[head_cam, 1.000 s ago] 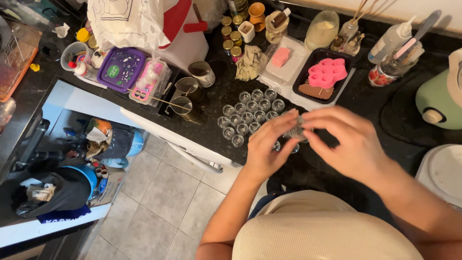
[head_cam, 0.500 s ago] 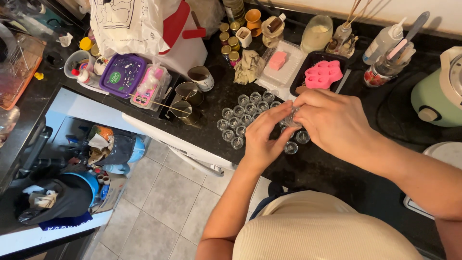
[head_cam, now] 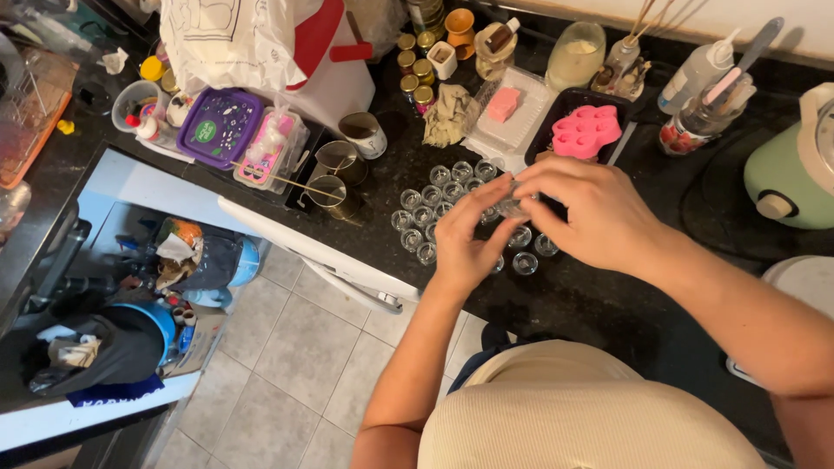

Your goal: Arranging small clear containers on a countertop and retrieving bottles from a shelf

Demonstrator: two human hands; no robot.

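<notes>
Along the front edge of your dark, speckled, glossy stone-look counter (head_cam: 608, 304) you have small clear glass jars (head_cam: 426, 204), smooth and shiny, and your left hand (head_cam: 465, 239) and right hand (head_cam: 599, 213) close on one of them. Toward the back edge you have a matt pink silicone-look mould (head_cam: 586, 130) in a glossy black plastic tray (head_cam: 556, 113), three dull metal cups (head_cam: 343, 169), and gold metal-lidded tins (head_cam: 413, 65). At the left corner you have a smooth purple plastic lid (head_cam: 217, 126).

A small clear glass jar (head_cam: 512, 207) sits pinched between both hands.
</notes>
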